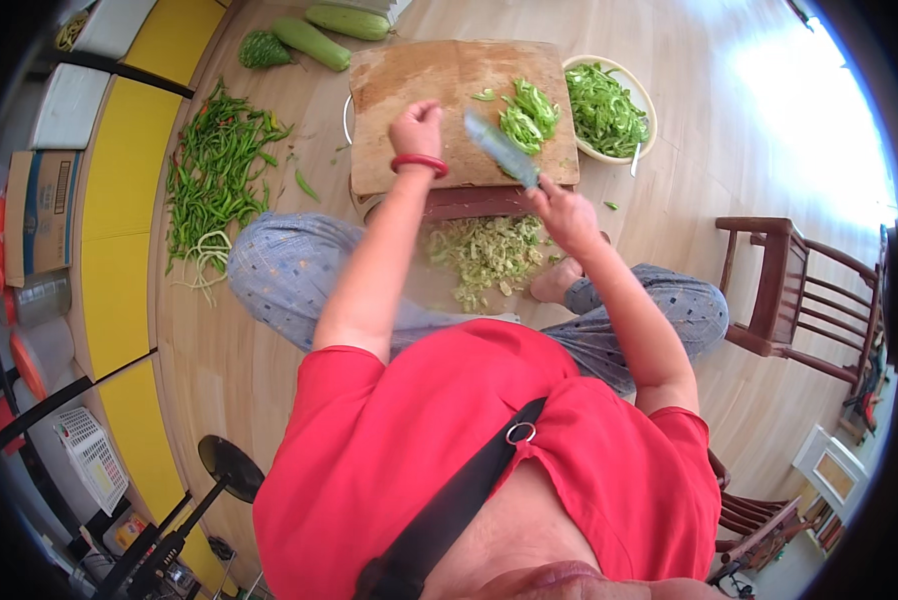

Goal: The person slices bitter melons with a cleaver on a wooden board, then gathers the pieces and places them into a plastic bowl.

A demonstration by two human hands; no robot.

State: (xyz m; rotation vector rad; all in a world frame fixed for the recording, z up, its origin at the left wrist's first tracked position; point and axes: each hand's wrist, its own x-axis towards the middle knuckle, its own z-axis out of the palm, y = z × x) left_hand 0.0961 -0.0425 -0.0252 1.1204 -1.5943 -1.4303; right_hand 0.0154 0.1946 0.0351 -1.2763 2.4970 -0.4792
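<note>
My right hand grips a kitchen knife by its handle. The blade slants up and left across the right part of a wooden cutting board. Beside the blade lies a heap of green vegetable slices. Over the left half of the board is my left hand, a red bangle at its wrist. Its fingers are curled closed, and whatever may be inside them is hidden. The left hand is apart from the slices and the knife.
Right of the board stands a bowl of green slices. Pale scraps lie between my feet. Green chillies are spread at left, near long green gourds. A wooden chair stands at right; yellow cabinets line the left.
</note>
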